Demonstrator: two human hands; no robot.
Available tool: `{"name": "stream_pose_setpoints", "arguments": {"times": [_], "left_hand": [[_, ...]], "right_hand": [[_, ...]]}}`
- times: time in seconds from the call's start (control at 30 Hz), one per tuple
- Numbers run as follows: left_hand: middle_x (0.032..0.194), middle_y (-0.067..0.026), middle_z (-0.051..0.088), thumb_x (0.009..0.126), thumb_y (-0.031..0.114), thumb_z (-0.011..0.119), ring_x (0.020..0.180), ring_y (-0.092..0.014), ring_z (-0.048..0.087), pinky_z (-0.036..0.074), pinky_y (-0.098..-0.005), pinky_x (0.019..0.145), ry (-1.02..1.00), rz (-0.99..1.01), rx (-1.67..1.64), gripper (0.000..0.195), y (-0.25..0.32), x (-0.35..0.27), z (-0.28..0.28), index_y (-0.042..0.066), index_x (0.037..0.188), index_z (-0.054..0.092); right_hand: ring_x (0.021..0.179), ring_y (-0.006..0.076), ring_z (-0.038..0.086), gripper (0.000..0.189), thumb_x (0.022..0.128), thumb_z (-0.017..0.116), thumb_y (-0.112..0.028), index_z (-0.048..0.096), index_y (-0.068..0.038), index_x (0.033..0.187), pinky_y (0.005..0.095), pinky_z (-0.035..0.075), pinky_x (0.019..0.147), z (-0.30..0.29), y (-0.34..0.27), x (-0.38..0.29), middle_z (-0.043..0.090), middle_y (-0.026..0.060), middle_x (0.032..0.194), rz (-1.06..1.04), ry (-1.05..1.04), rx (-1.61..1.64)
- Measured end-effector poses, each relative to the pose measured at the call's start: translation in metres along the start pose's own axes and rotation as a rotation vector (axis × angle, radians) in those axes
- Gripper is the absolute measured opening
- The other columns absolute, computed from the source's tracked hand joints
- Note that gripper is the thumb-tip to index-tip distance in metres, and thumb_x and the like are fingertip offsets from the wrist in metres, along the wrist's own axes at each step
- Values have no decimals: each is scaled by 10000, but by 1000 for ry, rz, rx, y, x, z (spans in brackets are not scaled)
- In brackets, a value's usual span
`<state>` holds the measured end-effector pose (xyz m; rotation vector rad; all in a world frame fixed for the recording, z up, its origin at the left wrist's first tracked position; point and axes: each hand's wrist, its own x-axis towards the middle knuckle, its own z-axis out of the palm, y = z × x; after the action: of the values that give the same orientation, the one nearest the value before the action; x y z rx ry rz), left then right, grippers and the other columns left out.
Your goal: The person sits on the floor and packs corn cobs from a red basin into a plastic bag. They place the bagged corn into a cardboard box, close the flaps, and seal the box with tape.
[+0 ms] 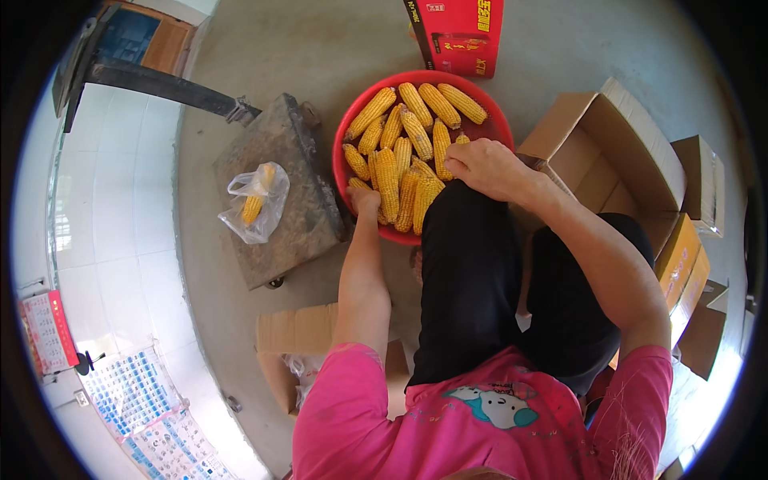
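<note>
A red plastic basin (343, 123) holds several yellow corn cobs (416, 133), husked and lying at different angles. My left hand (365, 199) reaches inside the basin's near left side, against the cobs there; its fingers are partly hidden. Above my knee, at the right side of the basin, my right hand (487, 168) has its fingers curled beside an upright-lying cob (441, 149). Whether anything is inside those fingers is hidden. To the left, a clear plastic bag (273, 210) with corn in it rests on the worn metal platform of a scale (306, 240).
A dark post (162, 87) rises from the platform scale. Beyond the basin stands a red drink carton (462, 42). An open cardboard box (624, 150) is at my right, with more boxes (699, 180) behind it. Another open box (297, 330) sits by my left arm.
</note>
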<state>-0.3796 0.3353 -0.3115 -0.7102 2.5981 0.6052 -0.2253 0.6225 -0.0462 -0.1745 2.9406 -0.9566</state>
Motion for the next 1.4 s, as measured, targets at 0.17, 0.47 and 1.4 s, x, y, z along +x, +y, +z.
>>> {"name": "stream_pose_setpoints", "arguments": {"times": [0.17,0.47,1.4], "left_hand": [[1388,-239,452,728,196,722,1251,-372,488,423,-396,1031,-263,71,155,900,-40,31,-7,-25,1435,210],[1270,-241,561,723,243,765,1113,-351,602,498,-385,917,-53,-16,-269,831,-43,-8,23,-58,1373,344],[1010,-117,620,739,118,764,922,-212,617,486,-338,835,764,771,-544,494,-53,-85,-348,-18,1117,477]], "right_hand": [[779,419,596,254,926,472,-242,568,-24,841,513,452,700,-5,-21,6,619,215,782,-65,-34,54],[778,413,597,204,910,485,-198,593,-26,898,486,458,698,-12,-40,2,623,210,799,-122,-60,133],[828,390,629,194,845,552,-184,608,1,859,465,484,749,-15,-82,9,652,199,843,-250,-89,118]]}}
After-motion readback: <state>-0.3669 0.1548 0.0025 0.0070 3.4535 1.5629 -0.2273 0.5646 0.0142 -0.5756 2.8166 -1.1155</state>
